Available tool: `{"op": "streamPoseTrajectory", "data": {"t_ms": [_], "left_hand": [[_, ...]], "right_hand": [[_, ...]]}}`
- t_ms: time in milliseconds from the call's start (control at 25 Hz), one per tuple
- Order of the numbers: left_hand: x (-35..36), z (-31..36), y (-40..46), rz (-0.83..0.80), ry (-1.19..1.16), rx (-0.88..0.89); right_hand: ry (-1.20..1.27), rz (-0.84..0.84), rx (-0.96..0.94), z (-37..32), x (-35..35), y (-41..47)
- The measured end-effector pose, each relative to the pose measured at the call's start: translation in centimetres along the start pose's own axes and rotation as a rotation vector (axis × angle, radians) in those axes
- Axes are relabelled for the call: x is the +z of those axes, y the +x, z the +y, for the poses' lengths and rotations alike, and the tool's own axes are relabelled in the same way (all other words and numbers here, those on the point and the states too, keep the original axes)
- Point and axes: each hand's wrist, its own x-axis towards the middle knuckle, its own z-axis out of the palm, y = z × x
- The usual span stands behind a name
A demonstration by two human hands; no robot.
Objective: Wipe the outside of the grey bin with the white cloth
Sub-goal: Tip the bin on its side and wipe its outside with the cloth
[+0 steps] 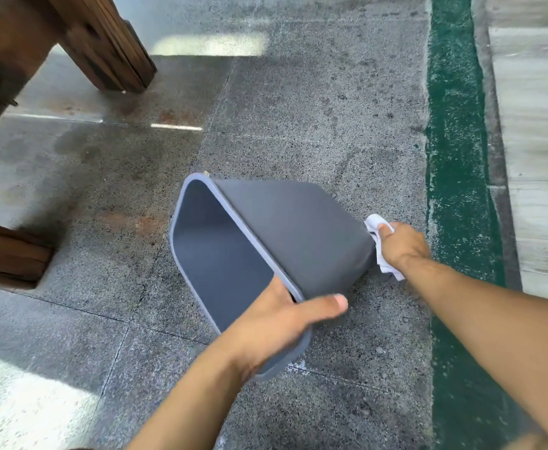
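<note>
The grey bin [295, 228] is tipped on its side above the stone floor, its open mouth facing left and towards me. My left hand [276, 323] grips the near rim, fingers inside and thumb along the outer wall. My right hand [402, 245] presses the crumpled white cloth [378, 254] against the bin's base end on the right. Part of the cloth is hidden under my fingers.
Dark wooden furniture legs [104, 43] stand at the top left, and another wooden block [9, 254] sits at the left edge. A green painted strip [457, 157] runs down the right side, with pale paving beyond it. Speckled grey floor tiles lie around the bin.
</note>
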Motion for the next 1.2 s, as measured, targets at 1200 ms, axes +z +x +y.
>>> {"op": "streamPoseTrajectory", "data": {"t_ms": [1200], "left_hand": [[-0.4,3.9,1.6,0.421,-0.792,0.151]], "right_hand": [[-0.102,-0.132,-0.921,-15.8,-7.3,-19.2]]}}
